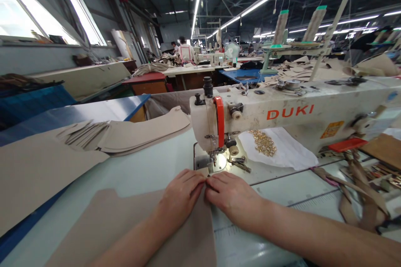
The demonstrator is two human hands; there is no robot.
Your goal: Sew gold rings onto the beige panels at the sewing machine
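Both my hands meet at the front of a white sewing machine (250,112), just before its lit needle area. My left hand (181,194) is closed, its fingertips pinching the edge of a flat beige fabric panel (194,233). Beside it, my right hand (232,196) has its fingers pressed together on the panel's same edge near the top corner. The panel lies flat on the pale table, running from under my left forearm up towards the presser foot (214,158). What exactly sits between the fingertips is hidden.
Stacked beige panels (144,133) lie to the left, with a larger beige sheet (40,171) nearer. Gold metal rings (263,142) rest on a white cloth (291,154) under the machine arm. Brown straps (360,192) lie at right. Thread cones (315,23) stand behind; a person (187,53) sits farther back.
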